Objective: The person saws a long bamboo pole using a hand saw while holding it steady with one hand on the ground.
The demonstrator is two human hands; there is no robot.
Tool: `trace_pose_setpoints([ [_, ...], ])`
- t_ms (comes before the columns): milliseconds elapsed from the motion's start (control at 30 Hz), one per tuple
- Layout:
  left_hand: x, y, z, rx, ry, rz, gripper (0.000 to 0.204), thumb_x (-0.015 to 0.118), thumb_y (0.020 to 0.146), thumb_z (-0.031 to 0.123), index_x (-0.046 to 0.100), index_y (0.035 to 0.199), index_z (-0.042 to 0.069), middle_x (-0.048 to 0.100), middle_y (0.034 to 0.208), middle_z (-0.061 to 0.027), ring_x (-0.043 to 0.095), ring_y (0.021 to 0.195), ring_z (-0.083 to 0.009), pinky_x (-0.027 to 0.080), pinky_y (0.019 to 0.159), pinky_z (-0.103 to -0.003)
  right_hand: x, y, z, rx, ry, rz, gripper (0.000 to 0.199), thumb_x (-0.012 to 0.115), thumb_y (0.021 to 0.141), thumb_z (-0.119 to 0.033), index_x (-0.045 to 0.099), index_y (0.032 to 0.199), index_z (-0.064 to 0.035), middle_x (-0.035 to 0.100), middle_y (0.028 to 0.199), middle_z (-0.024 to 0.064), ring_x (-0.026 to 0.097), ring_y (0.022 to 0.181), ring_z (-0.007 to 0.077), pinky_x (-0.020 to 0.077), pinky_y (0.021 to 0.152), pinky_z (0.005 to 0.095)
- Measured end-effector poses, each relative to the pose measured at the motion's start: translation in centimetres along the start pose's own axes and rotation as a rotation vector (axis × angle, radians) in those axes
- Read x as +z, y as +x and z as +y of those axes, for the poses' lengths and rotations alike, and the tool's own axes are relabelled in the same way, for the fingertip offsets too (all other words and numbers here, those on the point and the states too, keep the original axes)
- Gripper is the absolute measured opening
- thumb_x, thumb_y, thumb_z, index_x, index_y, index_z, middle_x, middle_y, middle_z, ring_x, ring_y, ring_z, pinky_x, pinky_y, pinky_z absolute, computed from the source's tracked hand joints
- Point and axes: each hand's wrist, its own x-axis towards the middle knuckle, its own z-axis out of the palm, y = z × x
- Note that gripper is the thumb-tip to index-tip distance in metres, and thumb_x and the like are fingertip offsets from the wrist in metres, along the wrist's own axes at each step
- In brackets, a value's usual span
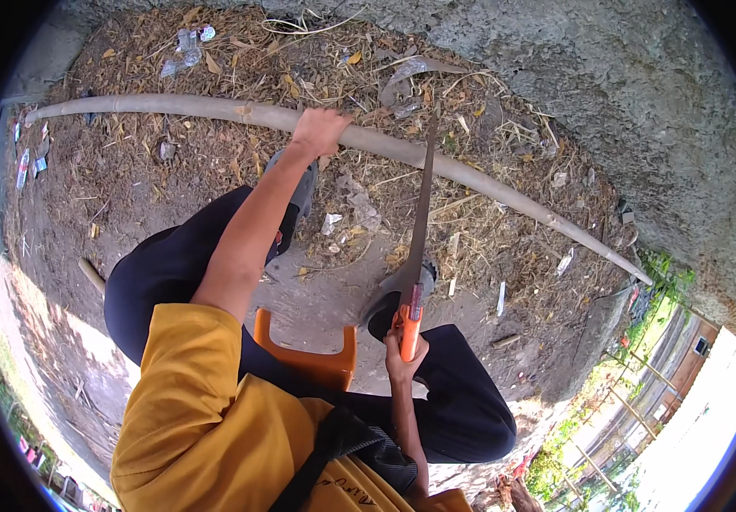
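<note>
A long bamboo pole [487, 181] lies crosswise in front of me, running from the far left to the right. My left hand [321, 130] is closed around it near its middle. In my right hand [405, 348] is the orange handle of a handsaw [423, 205], its blade pointing away from me. The far part of the blade crosses the pole to the right of my left hand. Whether its teeth touch or cut into the bamboo cannot be made out.
Under me is an orange plastic stool [308, 362]. Dry leaves, straw and scraps cover the ground. A rough grey wall [624, 94] rises beyond the pole on the right. A clear plastic bottle [22, 169] lies at the far left, and a short bamboo piece [91, 276] beside my left knee.
</note>
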Motion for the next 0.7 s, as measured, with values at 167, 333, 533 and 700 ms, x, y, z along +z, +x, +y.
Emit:
trace_pose_setpoints([
  [167,0.3,-0.1,0.0,-0.021,-0.020,-0.005,0.059,0.079,0.065,0.013,0.064,0.122,0.017,0.071,0.110,-0.0075,0.071,0.101,-0.0292,0.058,0.082,-0.043,0.3,-0.3,-0.6,0.069,0.170,0.063,0.007,0.067,0.082,-0.001,0.062,0.079,0.0014,0.056,0.067,-0.0029,0.048,0.061,0.0048,0.0420,0.058,0.0240],
  [333,1.4,-1.0,0.0,0.000,-0.017,0.092,0.062,0.079,0.065,0.013,0.062,0.125,0.017,0.068,0.119,-0.0072,0.070,0.101,-0.0293,0.058,0.083,-0.043,0.4,0.3,-2.9,0.092,0.187,0.096,0.019,0.065,0.086,-0.003,0.070,0.102,0.0054,0.066,0.078,0.0001,0.057,0.069,0.0065,0.0477,0.063,0.0243],
  [533,2.5,-1.5,0.1,0.012,-0.010,0.174,0.061,0.078,0.064,0.012,0.063,0.124,0.016,0.067,0.118,-0.0064,0.069,0.103,-0.0298,0.057,0.085,-0.042,-1.1,0.9,-2.8,0.053,0.040,0.034,0.030,0.064,0.092,-0.013,0.070,0.113,0.0070,0.071,0.081,0.0060,0.063,0.071,0.0073,0.0508,0.066,0.0250],
  [700,2.2,-1.4,0.1,0.009,-0.013,0.121,0.059,0.078,0.064,0.013,0.064,0.121,0.016,0.066,0.117,-0.0064,0.069,0.102,-0.0291,0.058,0.083,-0.043,-0.2,0.8,-2.4,0.060,0.027,0.035,0.028,0.064,0.092,-0.014,0.070,0.109,0.0074,0.071,0.080,0.0060,0.063,0.070,0.0085,0.0512,0.066,0.0254],
])
